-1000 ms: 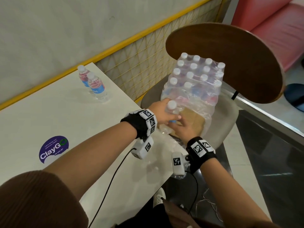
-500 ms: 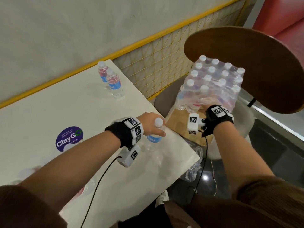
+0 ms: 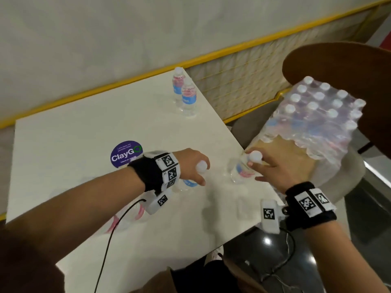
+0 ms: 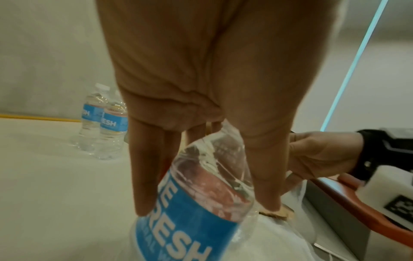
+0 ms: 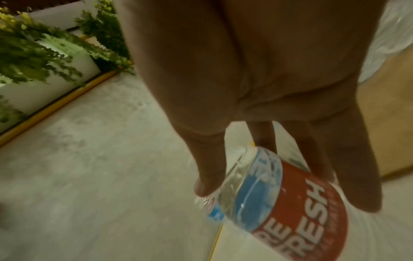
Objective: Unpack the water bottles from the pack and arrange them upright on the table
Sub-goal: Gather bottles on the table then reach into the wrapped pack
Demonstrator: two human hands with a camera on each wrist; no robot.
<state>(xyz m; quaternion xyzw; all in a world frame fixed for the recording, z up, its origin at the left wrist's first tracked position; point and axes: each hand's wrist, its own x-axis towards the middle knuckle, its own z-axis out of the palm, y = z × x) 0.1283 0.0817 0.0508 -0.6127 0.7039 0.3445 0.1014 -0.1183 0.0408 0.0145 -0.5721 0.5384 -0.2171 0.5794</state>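
Observation:
My left hand [image 3: 195, 166] grips a clear water bottle [image 3: 190, 180] with a blue label [image 4: 190, 211] by its neck over the white table [image 3: 74, 134]. My right hand [image 3: 273, 168] holds a second bottle [image 3: 243, 168] with a red and blue label [image 5: 297, 199] near the table's right edge. Both bottles are upright or nearly so; whether they touch the table I cannot tell. Two more bottles [image 3: 186, 96] stand upright at the table's far corner. The torn plastic pack [image 3: 317, 115] with several bottles sits on a chair seat to the right.
A wooden chair back [image 3: 342, 66] rises behind the pack. A purple ClayGo sticker [image 3: 125, 154] lies on the table left of my left wrist. A yellow-framed mesh rail [image 3: 243, 66] runs behind the table. A black cable [image 3: 110, 240] hangs from my left wrist.
My right hand has drawn a bottle out of the pack and brought it over the table's right edge. My left hand has carried its bottle further onto the table.

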